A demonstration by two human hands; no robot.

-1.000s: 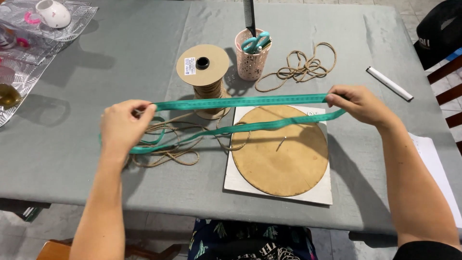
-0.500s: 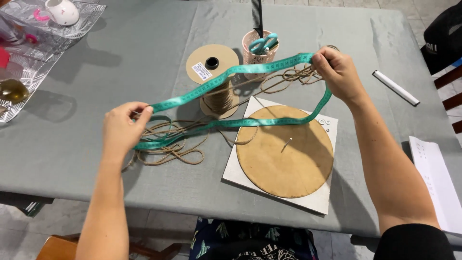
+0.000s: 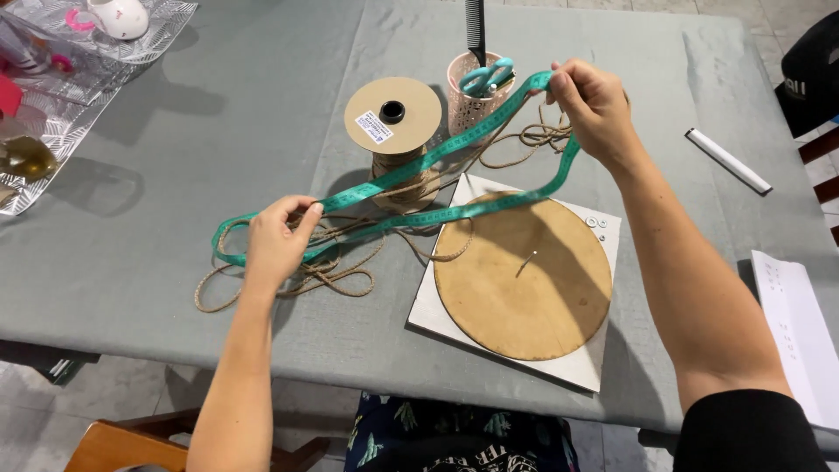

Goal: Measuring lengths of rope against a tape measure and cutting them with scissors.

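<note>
Head view, the only one: you're looking down on a counter under a grey cloth [image 3: 262, 114], w/ pale tiled floor showing at top right and along the bottom edge. A wooden chair corner [image 3: 114, 446] pokes in at bottom left, under the counter.

Your left hand [image 3: 278, 240] is pinched shut on the teal flexible measuring tape [image 3: 411, 166], near side of the counter. Your right hand [image 3: 594, 105] is raised at the far side, fingers closed on the same tape, which doubles back there as a loop. So the tape runs in two strands betw. both hands, passing across the front of the cardboard spool of tan cord [image 3: 393, 131] and over the far edge of the round brown cardboard disc [image 3: 523, 275]. The disc lies on a white square board [image 3: 437, 315]; a thin pin-like thing at its centre, too small to make out.

Loose braided tan cord [image 3: 288, 280] lies tangled under your left hand; more of it sits behind your right hand, partly hidden. A pink perforated cup [image 3: 468, 105] holds teal-handled scissors [image 3: 488, 77] and a black comb, cut off at the top.

Right: white flat stick [image 3: 727, 160], white paper sheet [image 3: 800, 332] cut by the frame. Top left: crinkly silver foil sheet [image 3: 61, 122] w/ small items, hard to tell apart.
</note>
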